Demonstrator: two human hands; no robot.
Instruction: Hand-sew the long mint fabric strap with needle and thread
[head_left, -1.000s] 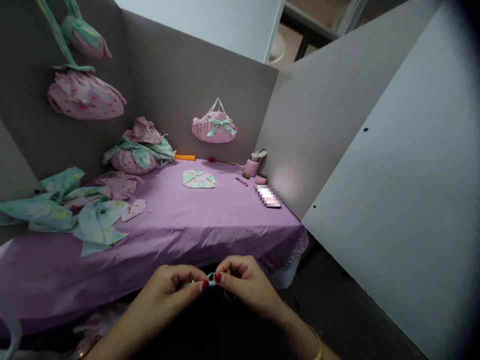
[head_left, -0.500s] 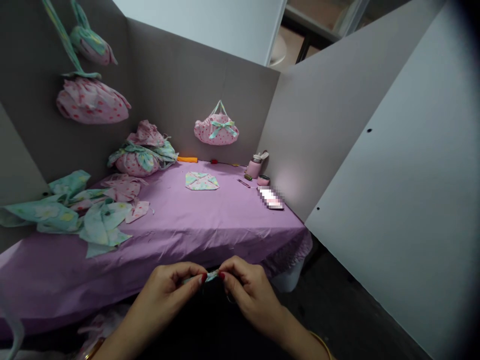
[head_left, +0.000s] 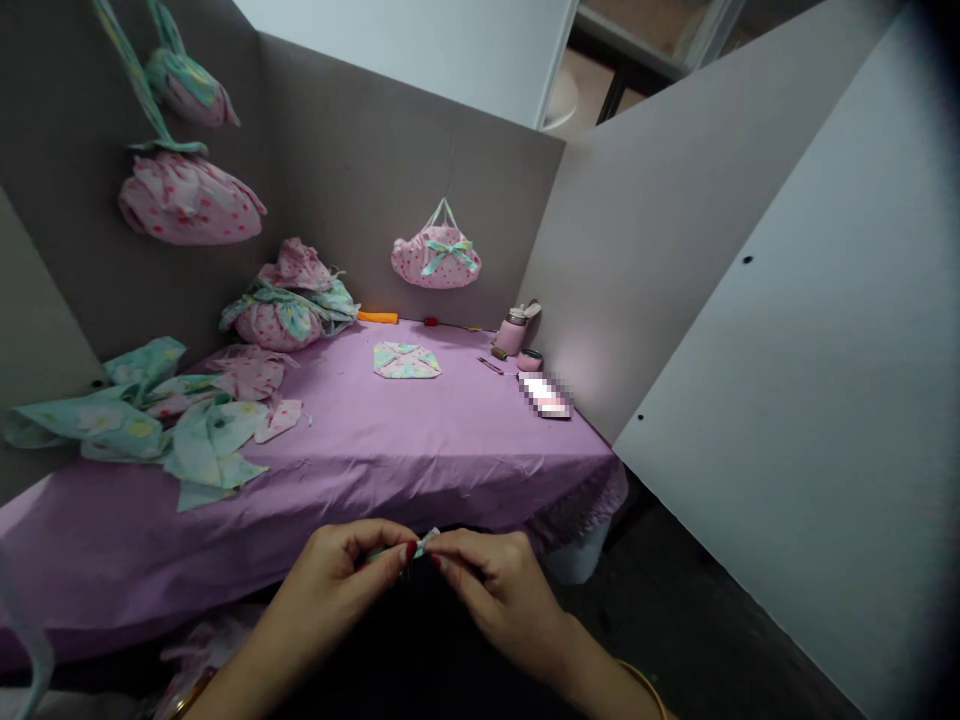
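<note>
In front of my body, below the table's front edge, my left hand [head_left: 352, 575] pinches a small, narrow strip of pale green fabric [head_left: 421, 548] between thumb and index finger. A whitish end of the strip sticks up between the two hands. My right hand [head_left: 502, 580] is at the strip's right side, its index fingertip close against the fabric and its thumb bent just below. Its fingers are closed in a loose pinch; whatever lies between them is too small to make out.
A purple cloth covers the table [head_left: 360, 420]. On it lie a flat patchwork piece [head_left: 407, 361], green fabric pieces [head_left: 217, 440], a pile of pink bags [head_left: 274, 325], a pink bottle [head_left: 511, 332], a small tool [head_left: 490, 365] and a blurred-out phone-like object [head_left: 545, 396]. A pink bag [head_left: 436, 260] hangs behind.
My right hand's index finger has straightened and its fingertips have shifted slightly left and lower, uncovering the strip's whitish end. My left hand keeps its pinch in nearly the same place.
</note>
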